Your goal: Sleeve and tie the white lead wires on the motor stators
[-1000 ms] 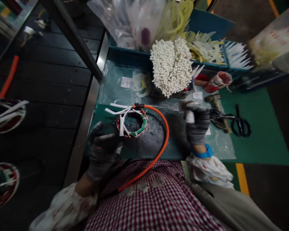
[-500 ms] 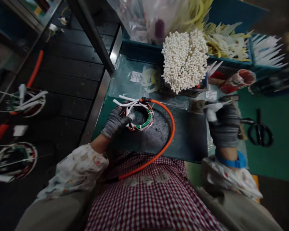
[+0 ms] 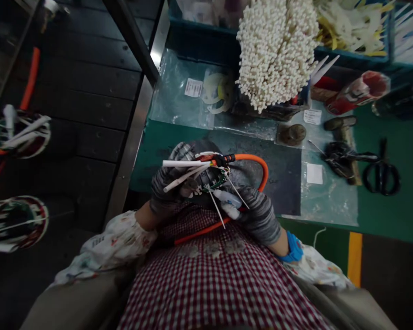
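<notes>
My left hand [image 3: 168,183], in a grey glove, is closed round a wound stator ring [image 3: 209,176] with copper and green windings, lifted off the green mat and tilted toward me. White sleeves [image 3: 186,163] stick out of the ring to the left. An orange cable [image 3: 251,160] loops from the ring's top and runs down across my checked apron. My right hand [image 3: 256,213], also gloved, pinches a small white tube [image 3: 229,204] just right of the ring, with thin white leads fanning out below it.
A big bundle of white-tipped sticks [image 3: 277,46] stands at the back, beside blue bins with yellowish strips [image 3: 351,23]. Black scissors [image 3: 382,172], pliers [image 3: 340,156] and a red tape roll [image 3: 361,89] lie right. More stator rings [image 3: 17,220] sit on the dark shelf at left.
The ring has come up off the mat toward my body in my left hand. My right hand has moved left from the tool area to the ring, bringing the white tube.
</notes>
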`<state>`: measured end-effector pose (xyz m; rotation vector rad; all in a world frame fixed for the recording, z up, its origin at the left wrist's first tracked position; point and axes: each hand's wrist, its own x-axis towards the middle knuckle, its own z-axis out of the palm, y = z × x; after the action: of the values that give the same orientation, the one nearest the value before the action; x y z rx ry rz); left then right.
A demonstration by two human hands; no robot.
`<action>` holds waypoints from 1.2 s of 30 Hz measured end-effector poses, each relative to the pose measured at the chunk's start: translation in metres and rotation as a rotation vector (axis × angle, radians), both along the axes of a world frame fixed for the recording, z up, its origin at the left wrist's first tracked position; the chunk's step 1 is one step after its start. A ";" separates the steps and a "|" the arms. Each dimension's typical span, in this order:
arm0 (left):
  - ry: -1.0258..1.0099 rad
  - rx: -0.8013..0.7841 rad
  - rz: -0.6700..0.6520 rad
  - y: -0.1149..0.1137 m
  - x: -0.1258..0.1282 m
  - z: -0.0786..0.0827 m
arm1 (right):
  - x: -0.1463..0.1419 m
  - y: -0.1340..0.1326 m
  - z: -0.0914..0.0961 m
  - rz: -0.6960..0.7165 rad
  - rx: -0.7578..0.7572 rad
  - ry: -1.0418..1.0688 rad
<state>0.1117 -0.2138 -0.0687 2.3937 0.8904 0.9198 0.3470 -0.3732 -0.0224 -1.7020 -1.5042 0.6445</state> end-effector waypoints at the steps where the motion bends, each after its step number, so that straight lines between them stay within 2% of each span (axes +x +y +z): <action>1: -0.018 0.036 0.020 -0.004 -0.003 -0.001 | -0.001 0.002 0.005 0.002 0.032 -0.032; 4: -0.075 0.141 0.032 -0.010 -0.005 0.005 | -0.006 0.010 0.019 0.030 0.060 -0.041; 8: -0.061 0.104 -0.063 -0.010 0.002 0.019 | -0.009 0.017 0.030 0.000 0.012 -0.084; 15: -0.028 0.152 -0.086 -0.008 0.006 0.031 | -0.011 0.019 0.033 -0.005 0.088 -0.191; 19: 0.014 0.168 -0.140 -0.004 0.012 0.047 | -0.011 0.015 0.029 -0.054 0.120 -0.169; 23: 0.101 0.244 -0.199 0.004 0.030 0.066 | 0.002 0.008 0.024 -0.078 0.133 -0.131; 28: 0.258 0.351 -0.244 0.017 0.067 0.081 | 0.020 0.008 0.028 -0.213 0.040 -0.273; 32: 0.457 0.253 -0.283 0.026 0.096 0.099 | 0.022 0.012 0.036 -0.215 -0.001 -0.449; 36: 0.559 0.128 -0.353 0.036 0.117 0.116 | 0.024 0.014 0.040 -0.207 0.038 -0.507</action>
<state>0.2283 -0.1778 0.0471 2.8505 0.5584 0.1751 0.3712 -0.3587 0.0176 -2.0564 -1.6249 0.0709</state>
